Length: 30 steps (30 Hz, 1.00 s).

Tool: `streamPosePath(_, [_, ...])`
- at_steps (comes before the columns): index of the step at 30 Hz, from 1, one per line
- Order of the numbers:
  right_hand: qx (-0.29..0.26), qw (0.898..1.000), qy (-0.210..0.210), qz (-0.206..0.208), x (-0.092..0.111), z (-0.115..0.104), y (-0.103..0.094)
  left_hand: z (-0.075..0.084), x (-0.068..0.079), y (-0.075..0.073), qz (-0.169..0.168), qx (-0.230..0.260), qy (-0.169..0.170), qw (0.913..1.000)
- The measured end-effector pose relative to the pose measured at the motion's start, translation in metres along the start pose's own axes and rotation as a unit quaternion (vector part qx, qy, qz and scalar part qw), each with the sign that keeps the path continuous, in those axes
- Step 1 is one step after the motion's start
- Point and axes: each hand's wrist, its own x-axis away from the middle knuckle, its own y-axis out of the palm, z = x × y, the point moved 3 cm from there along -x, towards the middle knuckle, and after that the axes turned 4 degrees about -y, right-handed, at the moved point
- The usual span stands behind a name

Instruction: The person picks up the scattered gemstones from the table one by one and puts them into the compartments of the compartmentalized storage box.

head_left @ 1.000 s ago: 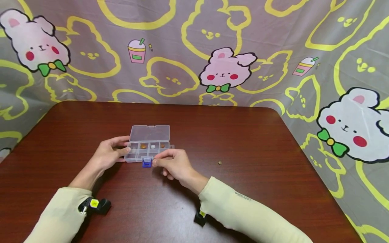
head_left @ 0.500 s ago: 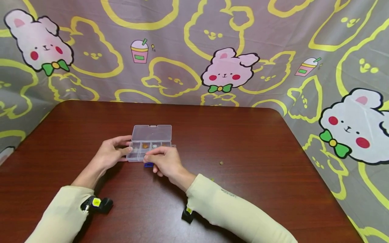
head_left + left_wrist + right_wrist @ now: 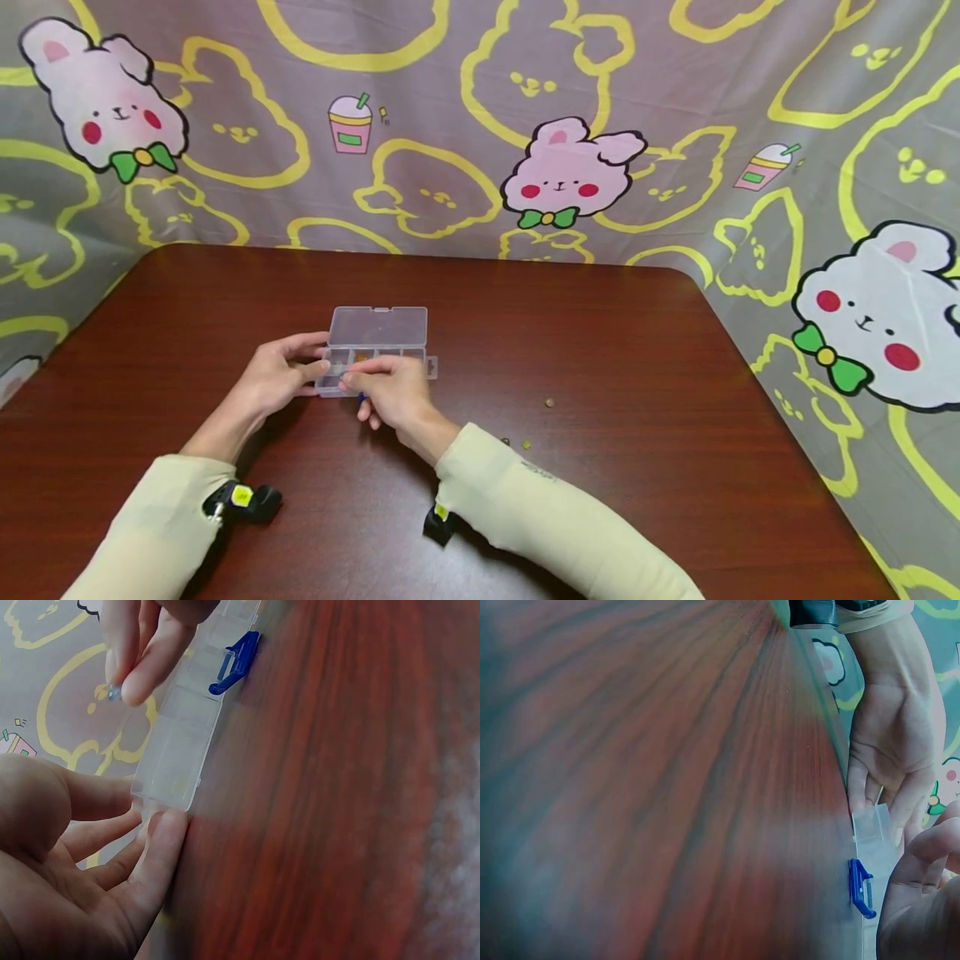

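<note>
A clear plastic compartment box lies on the table with its lid raised at the back. My left hand grips its left end, thumb and fingers on either side of the corner. Over the front left compartments is my right hand. Its thumb and forefinger pinch a tiny shiny bluish piece, clearest in the left wrist view; whether it is a bead or a stone I cannot tell. A blue latch hangs unfastened at the front edge. An amber-coloured piece shows in a back compartment; my right hand hides other compartments.
Small loose pieces lie on the brown table right of the box: a brownish one, a yellowish one and a dark one beside my right sleeve. A patterned cloth hangs behind the table.
My right hand has moved left from beside the blue latch to above the front left compartments, now covering much of the box. The left hand keeps its grip on the box's end.
</note>
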Motion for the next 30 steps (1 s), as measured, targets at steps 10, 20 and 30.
streamPosePath(10, [0.009,1.000,-0.001,0.025,-0.006,0.000,0.010,0.001,-0.001,0.001,-0.004,0.007,0.005,1.0000])
streamPosePath(20, [-0.007,0.999,-0.007,0.039,-0.006,-0.001,0.015,0.001,-0.001,0.001,-0.004,0.008,0.008,0.9999])
streamPosePath(30, [-0.004,0.999,-0.005,0.045,-0.006,-0.001,0.017,0.001,-0.001,-0.001,-0.006,0.005,0.016,0.9998])
